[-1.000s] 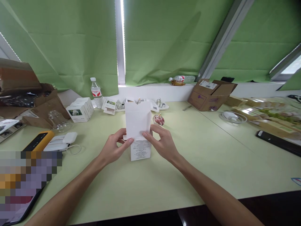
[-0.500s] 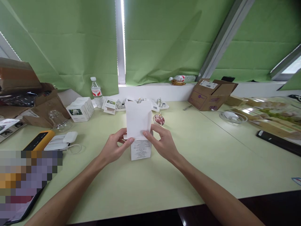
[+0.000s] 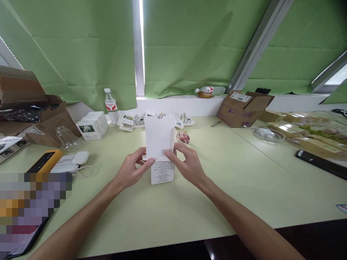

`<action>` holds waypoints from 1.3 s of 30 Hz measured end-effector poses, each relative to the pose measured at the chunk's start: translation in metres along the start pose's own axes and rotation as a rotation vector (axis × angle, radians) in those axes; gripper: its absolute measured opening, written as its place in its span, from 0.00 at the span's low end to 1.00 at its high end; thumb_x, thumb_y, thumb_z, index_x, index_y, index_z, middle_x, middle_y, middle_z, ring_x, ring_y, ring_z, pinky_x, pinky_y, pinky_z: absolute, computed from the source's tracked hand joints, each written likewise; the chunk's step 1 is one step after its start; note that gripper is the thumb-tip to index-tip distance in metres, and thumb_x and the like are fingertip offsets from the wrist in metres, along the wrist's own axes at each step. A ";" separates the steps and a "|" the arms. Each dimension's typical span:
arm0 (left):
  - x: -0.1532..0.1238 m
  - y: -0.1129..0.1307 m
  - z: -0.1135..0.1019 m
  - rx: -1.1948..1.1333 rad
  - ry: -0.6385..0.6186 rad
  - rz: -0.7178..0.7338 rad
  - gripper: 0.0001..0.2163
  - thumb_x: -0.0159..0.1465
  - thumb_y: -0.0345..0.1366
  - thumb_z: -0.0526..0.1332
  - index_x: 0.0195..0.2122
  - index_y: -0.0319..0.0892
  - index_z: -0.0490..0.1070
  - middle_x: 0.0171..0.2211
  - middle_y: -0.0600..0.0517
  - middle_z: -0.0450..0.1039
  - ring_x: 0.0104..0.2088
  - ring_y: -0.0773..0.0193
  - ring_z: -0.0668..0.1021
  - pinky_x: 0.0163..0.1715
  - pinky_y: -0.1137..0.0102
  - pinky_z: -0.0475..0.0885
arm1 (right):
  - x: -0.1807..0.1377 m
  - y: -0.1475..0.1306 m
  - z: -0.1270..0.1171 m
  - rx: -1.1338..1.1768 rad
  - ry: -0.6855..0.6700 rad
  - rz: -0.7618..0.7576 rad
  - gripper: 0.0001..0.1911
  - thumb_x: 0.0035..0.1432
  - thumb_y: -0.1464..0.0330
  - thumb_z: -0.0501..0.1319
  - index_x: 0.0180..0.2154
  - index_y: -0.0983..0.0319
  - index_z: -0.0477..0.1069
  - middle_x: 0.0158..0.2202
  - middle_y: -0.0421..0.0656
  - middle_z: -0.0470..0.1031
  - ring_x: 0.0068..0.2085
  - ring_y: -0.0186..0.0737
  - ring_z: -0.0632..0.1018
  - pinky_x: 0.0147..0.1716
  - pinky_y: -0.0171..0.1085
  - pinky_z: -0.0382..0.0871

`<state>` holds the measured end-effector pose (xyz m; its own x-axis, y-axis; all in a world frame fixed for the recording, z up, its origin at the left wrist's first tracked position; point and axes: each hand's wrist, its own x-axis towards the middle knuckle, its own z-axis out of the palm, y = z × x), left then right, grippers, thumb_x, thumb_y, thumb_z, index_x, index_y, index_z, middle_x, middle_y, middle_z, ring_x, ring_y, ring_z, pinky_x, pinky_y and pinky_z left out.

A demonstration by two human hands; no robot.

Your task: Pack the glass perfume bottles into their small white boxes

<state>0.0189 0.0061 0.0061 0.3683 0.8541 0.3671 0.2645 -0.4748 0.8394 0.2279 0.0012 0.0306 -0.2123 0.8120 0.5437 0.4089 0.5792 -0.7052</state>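
Note:
A small white cardboard box (image 3: pixel 162 172) with printed text on its near face stands on the table in front of me. Its tall white lid flap (image 3: pixel 159 137) is raised, hiding the opening. My left hand (image 3: pixel 134 167) grips the box's upper left edge, thumb on the near face. On the other side, my right hand (image 3: pixel 187 162) holds the upper right edge, its thumb pressed at the foot of the flap. Just beyond my right fingers sits a round, red-patterned bottle (image 3: pixel 183 137) with a gold top.
White boxes (image 3: pixel 92 126) and a water bottle (image 3: pixel 111 106) stand back left. Behind the flap lies a white tray (image 3: pixel 189 122) with small glass bottles. A brown carton (image 3: pixel 241 110) and coiled white cable (image 3: pixel 269 134) are at right; an orange device (image 3: pixel 46 161) is at left.

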 end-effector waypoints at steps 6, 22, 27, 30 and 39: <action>0.000 -0.001 0.000 -0.003 -0.002 0.002 0.15 0.66 0.41 0.57 0.52 0.43 0.66 0.50 0.48 0.72 0.44 0.60 0.78 0.39 0.67 0.78 | 0.000 0.001 0.000 0.004 0.006 -0.010 0.10 0.62 0.61 0.58 0.37 0.60 0.73 0.32 0.41 0.73 0.33 0.38 0.70 0.34 0.37 0.64; 0.000 0.000 -0.001 -0.001 -0.012 0.002 0.15 0.66 0.41 0.56 0.51 0.42 0.66 0.50 0.48 0.72 0.44 0.59 0.78 0.39 0.65 0.79 | 0.000 -0.001 0.000 -0.028 0.005 -0.031 0.10 0.63 0.61 0.58 0.35 0.60 0.72 0.30 0.41 0.72 0.32 0.38 0.70 0.33 0.38 0.64; 0.000 0.001 0.000 -0.005 -0.004 0.000 0.15 0.66 0.41 0.57 0.51 0.42 0.66 0.50 0.48 0.73 0.44 0.59 0.78 0.39 0.66 0.79 | 0.001 -0.001 0.000 -0.034 0.008 -0.030 0.11 0.63 0.60 0.57 0.36 0.59 0.73 0.31 0.42 0.73 0.32 0.39 0.71 0.34 0.39 0.65; 0.000 0.001 0.000 -0.007 0.001 0.000 0.15 0.65 0.42 0.57 0.51 0.42 0.67 0.50 0.48 0.73 0.44 0.59 0.78 0.38 0.66 0.79 | 0.001 0.000 0.000 -0.033 0.010 -0.030 0.11 0.63 0.60 0.57 0.35 0.59 0.72 0.31 0.42 0.73 0.32 0.38 0.71 0.34 0.38 0.65; 0.000 0.003 0.000 0.012 0.002 -0.008 0.16 0.66 0.43 0.56 0.51 0.42 0.67 0.50 0.48 0.73 0.43 0.59 0.78 0.39 0.66 0.79 | 0.001 0.001 0.001 -0.038 0.017 -0.034 0.11 0.62 0.59 0.58 0.36 0.59 0.73 0.31 0.42 0.74 0.32 0.39 0.71 0.33 0.38 0.65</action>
<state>0.0196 0.0045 0.0083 0.3643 0.8584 0.3611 0.2781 -0.4704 0.8375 0.2278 0.0025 0.0298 -0.2117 0.7904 0.5748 0.4349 0.6029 -0.6688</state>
